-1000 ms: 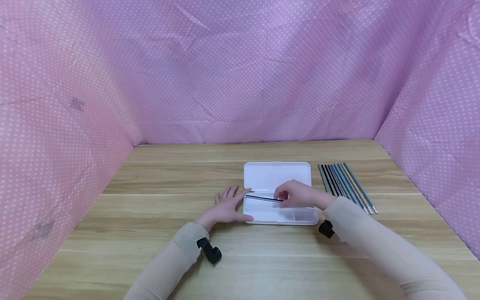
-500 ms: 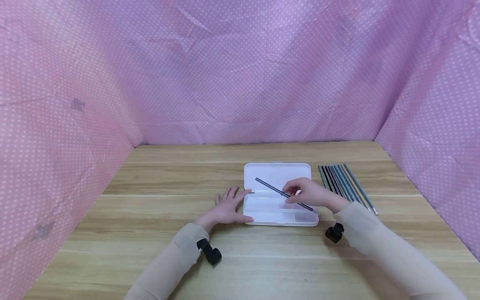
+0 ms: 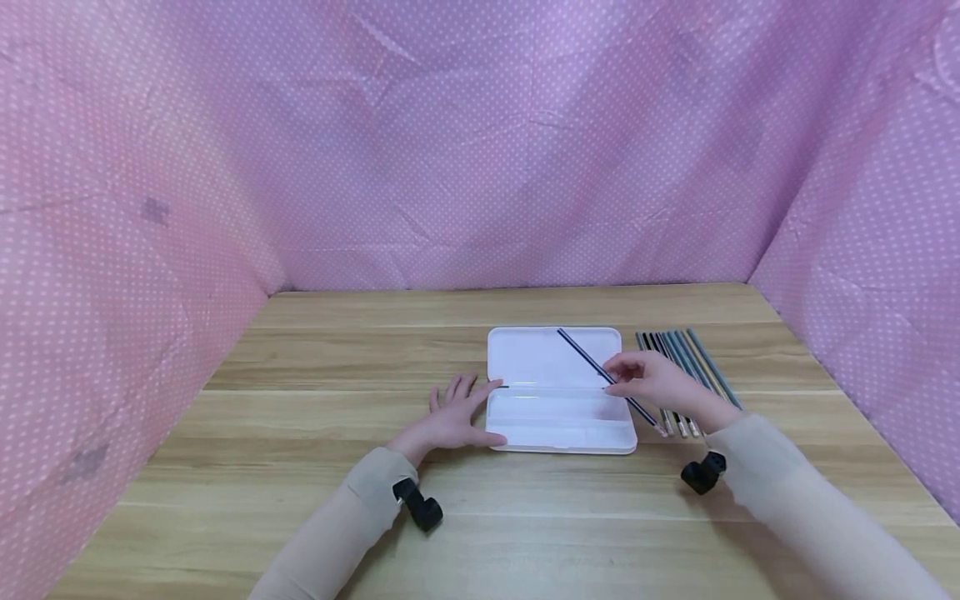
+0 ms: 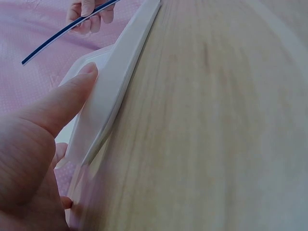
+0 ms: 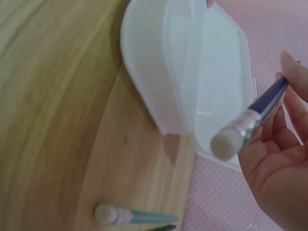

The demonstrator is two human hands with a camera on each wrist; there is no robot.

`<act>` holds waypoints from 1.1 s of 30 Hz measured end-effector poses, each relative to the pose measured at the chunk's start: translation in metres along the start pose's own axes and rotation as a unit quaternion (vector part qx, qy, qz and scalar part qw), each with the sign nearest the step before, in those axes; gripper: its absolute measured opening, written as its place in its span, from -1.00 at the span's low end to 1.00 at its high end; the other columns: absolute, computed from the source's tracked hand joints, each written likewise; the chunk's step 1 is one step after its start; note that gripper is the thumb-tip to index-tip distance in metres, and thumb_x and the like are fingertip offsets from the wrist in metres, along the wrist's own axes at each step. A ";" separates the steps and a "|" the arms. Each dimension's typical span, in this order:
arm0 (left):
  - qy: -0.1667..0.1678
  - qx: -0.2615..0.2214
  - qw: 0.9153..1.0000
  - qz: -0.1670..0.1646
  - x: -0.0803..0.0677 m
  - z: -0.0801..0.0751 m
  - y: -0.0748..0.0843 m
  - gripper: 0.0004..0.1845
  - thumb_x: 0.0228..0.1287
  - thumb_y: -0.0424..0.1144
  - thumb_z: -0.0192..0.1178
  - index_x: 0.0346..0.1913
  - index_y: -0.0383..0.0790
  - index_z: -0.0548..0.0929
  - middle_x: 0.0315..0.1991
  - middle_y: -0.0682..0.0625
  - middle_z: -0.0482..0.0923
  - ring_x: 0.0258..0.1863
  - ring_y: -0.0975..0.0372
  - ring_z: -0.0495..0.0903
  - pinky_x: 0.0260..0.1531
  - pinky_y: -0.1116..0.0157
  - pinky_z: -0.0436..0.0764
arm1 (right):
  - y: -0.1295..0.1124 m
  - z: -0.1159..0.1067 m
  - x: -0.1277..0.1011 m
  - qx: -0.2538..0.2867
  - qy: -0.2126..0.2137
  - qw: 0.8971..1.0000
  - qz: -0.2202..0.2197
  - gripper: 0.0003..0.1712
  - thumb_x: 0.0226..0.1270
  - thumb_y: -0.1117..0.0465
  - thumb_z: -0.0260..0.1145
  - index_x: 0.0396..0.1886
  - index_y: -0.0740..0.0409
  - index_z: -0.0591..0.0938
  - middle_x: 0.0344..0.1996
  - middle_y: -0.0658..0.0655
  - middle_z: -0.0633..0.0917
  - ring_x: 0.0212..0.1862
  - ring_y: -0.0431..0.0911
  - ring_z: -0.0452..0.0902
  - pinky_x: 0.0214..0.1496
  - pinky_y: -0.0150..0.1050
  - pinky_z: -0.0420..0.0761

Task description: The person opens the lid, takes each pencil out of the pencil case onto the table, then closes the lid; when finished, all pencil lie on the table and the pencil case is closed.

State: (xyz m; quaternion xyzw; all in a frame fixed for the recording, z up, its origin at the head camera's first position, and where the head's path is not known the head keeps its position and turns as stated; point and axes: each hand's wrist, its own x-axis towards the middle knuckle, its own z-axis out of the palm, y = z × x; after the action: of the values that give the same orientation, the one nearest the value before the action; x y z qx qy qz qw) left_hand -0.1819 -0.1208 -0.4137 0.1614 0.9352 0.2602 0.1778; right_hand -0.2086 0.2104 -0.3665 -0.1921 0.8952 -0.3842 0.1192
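My right hand [image 3: 667,387] pinches a dark striped pencil [image 3: 582,353] between thumb and fingers. It slants across the right part of a white pencil case [image 3: 551,408], whose lid [image 3: 525,354] lies open at the back. In the right wrist view the pencil's white eraser [image 5: 226,144] and metal band face the camera. My left hand [image 3: 450,421] rests at the case's left end, thumb and index finger stretched along its edge, the other fingers spread on the table. From the left wrist, the thumb [image 4: 72,98] shows against the case's side wall [image 4: 113,82].
Right of the case, several pencils [image 3: 686,350] lie side by side, blue-green and dark, partly hidden by my right hand. The wooden table [image 3: 360,350] ends at a pink dotted cloth [image 3: 480,167] behind and at the sides.
My right hand has moved right from over the case's tray, bringing the pencil along; the pencil has turned from nearly level to a steep slant. My left hand has stayed still.
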 end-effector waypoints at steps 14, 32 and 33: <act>-0.003 0.006 1.000 -0.002 0.000 -0.001 0.000 -0.03 -0.04 0.27 0.28 0.42 0.32 0.00 0.50 -0.15 -0.24 0.47 -0.09 -0.40 0.25 -0.25 -0.47 | 0.031 -0.024 -0.029 0.003 0.050 0.999 0.012 -0.57 0.18 0.21 0.33 0.00 0.34 0.55 -0.27 0.15 0.59 -0.32 -0.37 0.42 -0.30 -0.44 0.50; -0.004 -0.003 1.000 0.003 -0.001 0.000 0.000 -0.04 -0.04 0.28 0.27 0.42 0.34 -0.01 0.50 -0.13 -0.25 0.47 -0.08 -0.42 0.23 -0.27 -0.49 | 0.080 -0.070 -0.044 0.015 0.101 0.985 0.140 -0.31 0.28 0.07 0.24 0.21 0.49 0.32 -0.35 -0.15 0.56 -0.41 -0.41 0.42 -0.40 -0.39 0.54; -0.004 -0.003 1.000 0.004 -0.001 0.000 0.001 -0.04 -0.04 0.28 0.27 0.42 0.34 0.00 0.50 -0.14 -0.25 0.47 -0.08 -0.42 0.23 -0.27 -0.49 | 0.084 -0.073 -0.044 0.020 0.101 0.983 0.149 -0.30 0.29 0.06 0.24 0.22 0.50 0.31 -0.35 -0.17 0.55 -0.41 -0.42 0.42 -0.40 -0.40 0.54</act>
State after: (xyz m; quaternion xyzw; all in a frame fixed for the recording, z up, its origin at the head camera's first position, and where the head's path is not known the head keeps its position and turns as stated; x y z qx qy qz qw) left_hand -0.1805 -0.1208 -0.4132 0.1657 0.9331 0.2633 0.1806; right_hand -0.2160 0.3292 -0.3760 -0.0144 0.9133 -0.3973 0.0879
